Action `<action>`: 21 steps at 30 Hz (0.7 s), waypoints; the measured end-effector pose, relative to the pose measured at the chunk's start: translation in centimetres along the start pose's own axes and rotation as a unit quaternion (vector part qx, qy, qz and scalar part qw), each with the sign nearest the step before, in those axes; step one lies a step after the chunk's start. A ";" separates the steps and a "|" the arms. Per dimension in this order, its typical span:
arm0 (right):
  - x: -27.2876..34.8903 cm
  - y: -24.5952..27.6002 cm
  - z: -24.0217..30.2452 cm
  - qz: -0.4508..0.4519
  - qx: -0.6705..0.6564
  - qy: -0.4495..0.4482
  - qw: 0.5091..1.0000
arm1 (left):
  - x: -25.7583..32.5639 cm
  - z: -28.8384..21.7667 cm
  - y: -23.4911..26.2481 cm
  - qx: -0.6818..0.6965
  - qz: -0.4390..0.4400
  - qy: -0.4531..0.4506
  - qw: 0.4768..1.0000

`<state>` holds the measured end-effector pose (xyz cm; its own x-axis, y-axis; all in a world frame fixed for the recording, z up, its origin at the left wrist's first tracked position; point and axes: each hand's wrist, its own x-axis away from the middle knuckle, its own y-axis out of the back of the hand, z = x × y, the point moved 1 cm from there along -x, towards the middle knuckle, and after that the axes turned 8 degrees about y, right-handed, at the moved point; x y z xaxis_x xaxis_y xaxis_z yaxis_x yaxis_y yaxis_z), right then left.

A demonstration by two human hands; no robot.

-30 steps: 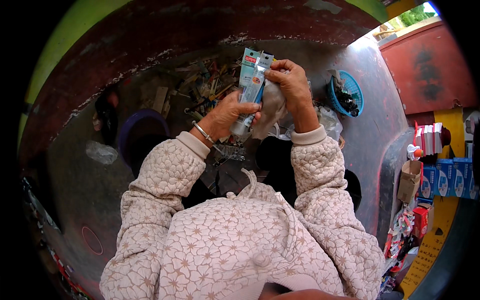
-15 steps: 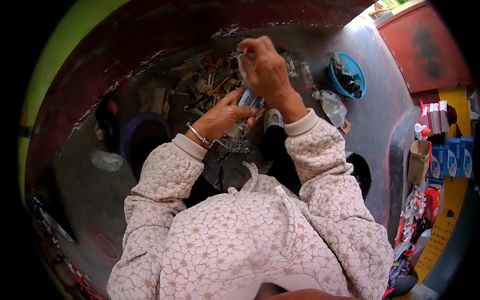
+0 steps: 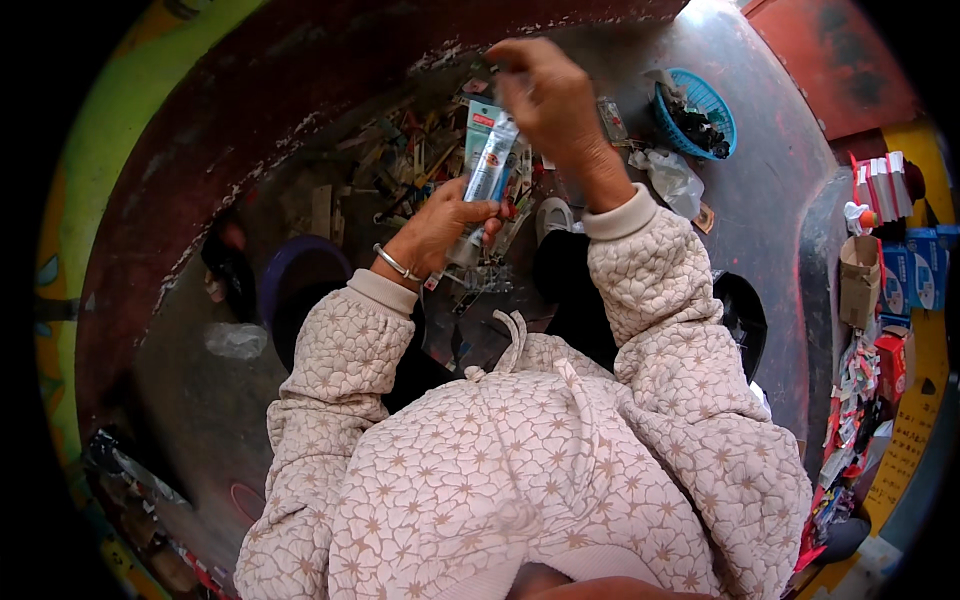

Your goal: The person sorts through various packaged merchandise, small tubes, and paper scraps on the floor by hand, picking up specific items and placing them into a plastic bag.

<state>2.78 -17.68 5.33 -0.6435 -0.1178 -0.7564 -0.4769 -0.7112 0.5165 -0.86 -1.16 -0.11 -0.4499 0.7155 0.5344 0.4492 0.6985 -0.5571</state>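
A slim blue-and-white packet (image 3: 491, 165), with clear plastic at its lower end, is gripped in my left hand (image 3: 440, 229), the thumb lying across its front. A pale green card with a red patch (image 3: 480, 122) shows behind the packet's upper part. My right hand (image 3: 547, 98) is raised just beyond the packet's top end, apart from it. Its fingers are bent and blurred by motion, so whether they pinch anything is hard to see. Below both hands lies a heap of mixed small packets and scraps (image 3: 400, 165) on the floor.
A blue plastic basket (image 3: 733, 120) with black items stands at the far right, beside a crumpled clear bag (image 3: 672, 182). Purple basin (image 3: 275, 262) at left, near another clear bag (image 3: 236, 340). Blue boxes (image 3: 925, 270) and a cardboard box (image 3: 859, 282) line the right edge.
My right hand has moved up and away from the packet, uncovering its top and the green card. The left hand keeps its hold. The whole view has shifted slightly.
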 end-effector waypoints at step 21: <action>1.0 -1.3 3.5 -0.058 -0.083 -0.031 0.994 | 0.0 -1.1 1.8 0.079 0.035 -0.122 0.989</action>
<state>0.69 -14.44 5.27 -0.6275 0.0107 -0.7786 -0.4477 -0.8230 0.3495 0.73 0.11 -0.39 -0.6042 0.7243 0.3321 0.3687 0.6236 -0.6893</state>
